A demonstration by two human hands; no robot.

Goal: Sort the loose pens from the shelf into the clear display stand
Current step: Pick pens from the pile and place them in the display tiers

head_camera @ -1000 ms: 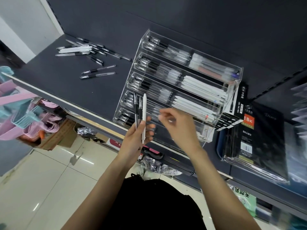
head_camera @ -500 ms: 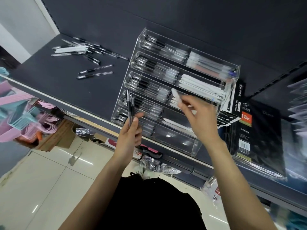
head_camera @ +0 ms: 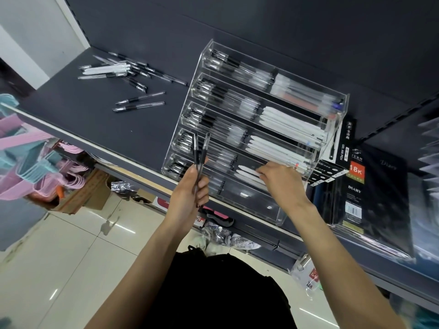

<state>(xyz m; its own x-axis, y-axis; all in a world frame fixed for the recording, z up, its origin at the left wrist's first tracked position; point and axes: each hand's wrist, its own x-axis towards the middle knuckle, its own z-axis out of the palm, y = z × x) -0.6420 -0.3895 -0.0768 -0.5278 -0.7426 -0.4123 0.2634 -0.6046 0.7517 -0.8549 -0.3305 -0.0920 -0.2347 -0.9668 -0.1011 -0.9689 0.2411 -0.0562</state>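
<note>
A clear tiered display stand point(head_camera: 337, 108) stands on the dark shelf point(head_camera: 114, 129), its rows holding black-grip pens on the left and white pens on the right. My left hand point(head_camera: 190, 188) grips two black-grip pens point(head_camera: 199, 150), tips up, in front of the stand's lower left rows. My right hand point(head_camera: 280, 179) reaches into the lowest row's right side, fingertips on a white pen point(head_camera: 247, 173) lying there. A heap of loose pens point(head_camera: 123, 71) lies at the shelf's far left, with two more loose black pens point(head_camera: 140, 103) nearer.
Black diary notebooks point(head_camera: 370, 191) in a clear holder stand right of the stand. A boxed pen pack point(head_camera: 344, 138) sits behind the stand's right end. Pink and blue hangers point(head_camera: 26, 157) hang below the shelf at left. Tiled floor lies beneath.
My right hand took the white pen from my left hand and carried it to the stand's lower right row. My left hand now holds only the two black pens.
</note>
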